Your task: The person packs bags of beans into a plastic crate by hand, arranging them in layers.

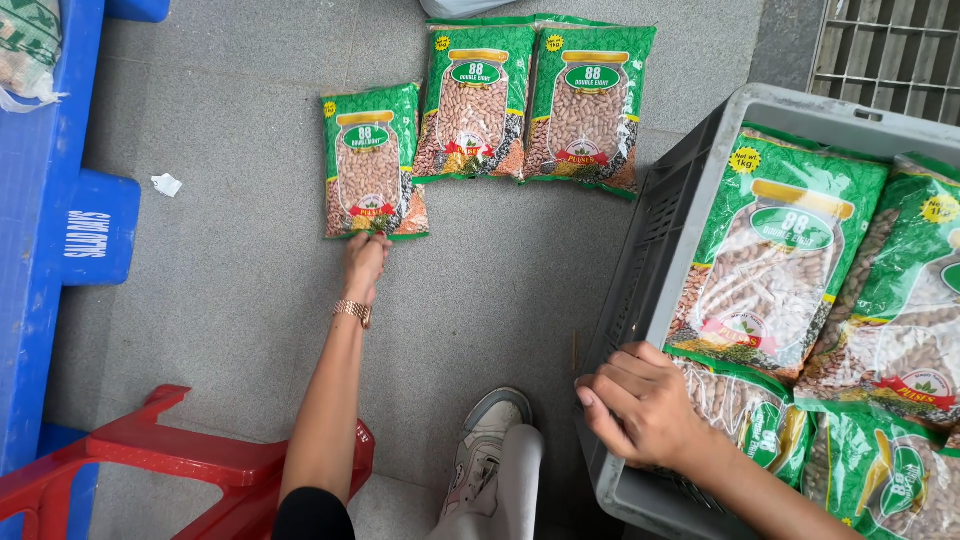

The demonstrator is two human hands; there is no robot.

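The right edge cuts off the grey crate [690, 180] and its outermost bean packets [915, 300].

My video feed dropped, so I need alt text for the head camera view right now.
The person's left hand touches the bottom edge of a green bean packet lying on the grey floor, beside two matching packets. Their right hand rests on the rim of a grey crate filled with more packets; a red stool stands lower left.

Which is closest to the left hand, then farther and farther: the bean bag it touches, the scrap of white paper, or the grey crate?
1. Bean bag, at the left hand's fingertips.
2. White paper scrap, on the floor to its left.
3. Grey crate, far right.
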